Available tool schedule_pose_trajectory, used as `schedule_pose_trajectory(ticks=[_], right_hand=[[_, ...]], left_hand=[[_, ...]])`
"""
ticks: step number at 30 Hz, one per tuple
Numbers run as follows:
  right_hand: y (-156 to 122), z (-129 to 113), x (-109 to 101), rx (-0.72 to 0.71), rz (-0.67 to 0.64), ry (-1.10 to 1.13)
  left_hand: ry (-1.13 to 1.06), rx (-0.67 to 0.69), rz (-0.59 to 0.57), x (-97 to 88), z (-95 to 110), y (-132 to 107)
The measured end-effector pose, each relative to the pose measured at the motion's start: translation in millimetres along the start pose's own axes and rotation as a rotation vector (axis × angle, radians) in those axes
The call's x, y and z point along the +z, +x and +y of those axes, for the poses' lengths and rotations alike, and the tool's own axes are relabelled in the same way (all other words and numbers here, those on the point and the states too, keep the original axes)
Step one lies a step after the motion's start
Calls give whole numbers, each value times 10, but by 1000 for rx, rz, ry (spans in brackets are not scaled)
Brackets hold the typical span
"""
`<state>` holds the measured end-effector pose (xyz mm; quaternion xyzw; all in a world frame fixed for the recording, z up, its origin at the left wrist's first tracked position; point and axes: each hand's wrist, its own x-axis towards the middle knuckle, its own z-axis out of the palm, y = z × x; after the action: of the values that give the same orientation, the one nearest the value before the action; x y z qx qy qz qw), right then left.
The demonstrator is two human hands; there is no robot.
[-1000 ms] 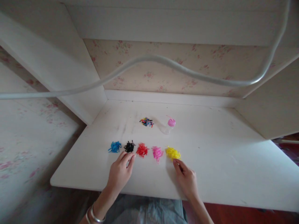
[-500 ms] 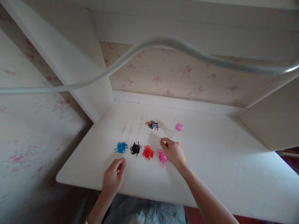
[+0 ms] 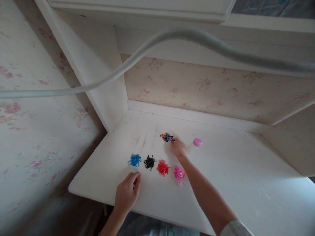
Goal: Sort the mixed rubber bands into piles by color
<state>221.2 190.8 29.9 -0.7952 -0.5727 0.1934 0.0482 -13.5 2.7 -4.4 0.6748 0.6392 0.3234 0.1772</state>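
My right hand [image 3: 178, 147] reaches to the right edge of a mixed-colour pile of small rubber bands [image 3: 166, 137]. Its fingertips are drawn together at the pile; what they grip, if anything, is too small to tell. Near the front edge of the desk, my left hand [image 3: 128, 191] rests with curled fingers, their inside hidden. Ahead of it lie sorted piles in a row: blue rubber bands [image 3: 135, 160], black rubber bands [image 3: 149, 162], red rubber bands [image 3: 162, 167] and pink rubber bands [image 3: 179, 174]. My right forearm passes just right of the pink pile.
A clear container with a pink lid [image 3: 197, 142] lies right of my right hand. The white desk [image 3: 246, 190] has a back ledge and side panels around it. A pale cable [image 3: 108, 78] crosses the view close to the camera.
My right hand has moved forward from above the pink pile to the mixed pile. My left hand keeps its place by the blue pile. The camera view has shifted slightly.
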Motion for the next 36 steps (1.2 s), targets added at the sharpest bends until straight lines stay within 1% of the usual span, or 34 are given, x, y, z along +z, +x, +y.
schedule_pose_trajectory(ticks=[7,13,19,29,36], right_hand=[[45,-12,54,25,-1,8],[-26,26,54,-16,40,20],[-88,89,51,-48,82,36],[-165,165,64,-80,49,33],[-197,137,46,-92,55,-3]], left_hand=[[21,10,-9,-20,17,15],[19,5,-28,-17,11,13],[32,27,-21,-12,21,13],[65,56,-11,-25,44,16],[58,61,1,-30,62,14]])
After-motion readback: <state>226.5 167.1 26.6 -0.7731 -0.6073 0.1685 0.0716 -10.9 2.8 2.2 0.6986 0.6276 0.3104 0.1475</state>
